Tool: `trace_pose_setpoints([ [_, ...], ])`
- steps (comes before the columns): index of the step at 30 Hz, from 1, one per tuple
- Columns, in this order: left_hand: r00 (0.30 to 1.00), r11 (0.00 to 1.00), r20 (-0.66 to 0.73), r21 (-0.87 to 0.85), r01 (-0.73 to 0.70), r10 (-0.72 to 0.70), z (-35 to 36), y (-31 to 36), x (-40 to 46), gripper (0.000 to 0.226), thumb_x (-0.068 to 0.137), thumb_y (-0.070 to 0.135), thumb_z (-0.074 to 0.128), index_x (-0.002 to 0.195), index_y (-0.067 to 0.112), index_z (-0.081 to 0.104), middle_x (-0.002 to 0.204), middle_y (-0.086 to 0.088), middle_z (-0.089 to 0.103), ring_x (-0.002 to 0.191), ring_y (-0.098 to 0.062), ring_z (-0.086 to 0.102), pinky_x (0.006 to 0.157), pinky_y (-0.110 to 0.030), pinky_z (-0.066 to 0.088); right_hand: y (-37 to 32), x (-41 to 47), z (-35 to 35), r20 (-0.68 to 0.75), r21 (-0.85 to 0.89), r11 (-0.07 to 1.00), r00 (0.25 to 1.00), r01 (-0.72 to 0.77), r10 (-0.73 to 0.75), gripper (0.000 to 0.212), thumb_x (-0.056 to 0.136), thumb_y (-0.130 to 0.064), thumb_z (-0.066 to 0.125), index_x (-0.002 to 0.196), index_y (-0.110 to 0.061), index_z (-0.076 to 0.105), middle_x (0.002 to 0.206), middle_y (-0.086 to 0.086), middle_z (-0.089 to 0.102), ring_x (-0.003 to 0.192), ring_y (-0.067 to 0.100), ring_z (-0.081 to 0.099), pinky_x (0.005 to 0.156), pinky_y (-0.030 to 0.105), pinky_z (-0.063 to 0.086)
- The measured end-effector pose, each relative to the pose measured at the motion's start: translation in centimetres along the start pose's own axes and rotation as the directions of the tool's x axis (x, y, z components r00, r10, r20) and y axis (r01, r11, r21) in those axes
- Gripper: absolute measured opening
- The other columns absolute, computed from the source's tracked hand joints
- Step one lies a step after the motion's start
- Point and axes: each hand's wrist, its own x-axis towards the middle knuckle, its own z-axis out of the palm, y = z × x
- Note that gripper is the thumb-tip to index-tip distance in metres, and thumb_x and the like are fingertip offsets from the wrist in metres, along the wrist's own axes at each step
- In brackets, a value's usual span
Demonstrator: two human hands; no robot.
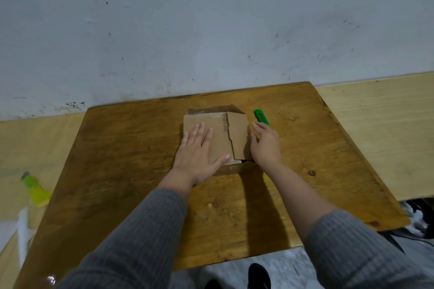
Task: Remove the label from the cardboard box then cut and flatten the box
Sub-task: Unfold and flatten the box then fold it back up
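Left hand (196, 151), fingers spread, presses the brown cardboard box (216, 138) mid-frame; right hand (265, 144) touches its side, grip unclear. Next, probably the green plastic cutter (261, 117).

A yellow-green object (35, 189) is lying on the floor well left of the left hand, beside the wooden table (122, 171).

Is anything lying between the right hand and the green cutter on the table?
Nothing visible. The right hand lies beside the cardboard box, its fingertips right at the near end of the green cutter. The left hand rests flat on the box top.
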Motion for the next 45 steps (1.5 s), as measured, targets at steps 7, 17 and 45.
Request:
trace_pose_setpoints([
  [7, 0.999, 0.999, 0.035, 0.019, -0.025, 0.025, -0.4, -0.1, -0.1, 0.113, 0.071, 0.089, 0.018, 0.154, 0.016, -0.006, 0.160, -0.008, -0.019, 0.146, -0.020, -0.019, 0.119, -0.042, -0.010, -2.0, -1.1, 0.5, 0.200, -0.222, 0.939, 0.955, 0.264, -0.221, 0.060, 0.090, -0.044, 0.054, 0.144, -0.025, 0.034, 0.149, 0.003, 0.040, 0.136, 0.025, 0.035, 0.110, 0.042, 0.033],
  [17, 0.997, 0.996, -0.004, -0.058, 0.074, -0.074, -0.3, 1.1, 0.2, 0.105, 0.077, 0.085, 0.013, 0.154, 0.015, 0.002, 0.161, -0.007, -0.011, 0.147, -0.021, -0.015, 0.120, -0.044, -0.007, 1.1, -1.0, -2.4, 0.172, -0.605, 0.767, 0.975, 0.216, -0.140, 0.050, 0.092, -0.021, 0.049, 0.141, -0.021, 0.040, 0.160, 0.002, 0.004, 0.146, 0.025, 0.008, 0.116, 0.048, 0.015],
  [45, 0.943, 0.943, 0.105, -0.081, 0.324, -0.315, -1.7, 5.4, 1.9, 0.099, 0.081, 0.077, 0.038, 0.153, 0.028, -0.010, 0.159, -0.010, -0.018, 0.147, -0.030, -0.015, 0.116, -0.058, -0.003, 2.8, -0.2, -2.5, 0.697, -0.540, 0.576, 0.709, 0.614, -0.103, 0.101, 0.076, -0.066, 0.057, 0.151, -0.021, 0.006, 0.159, 0.012, 0.012, 0.147, 0.029, 0.004, 0.110, 0.060, -0.014],
])
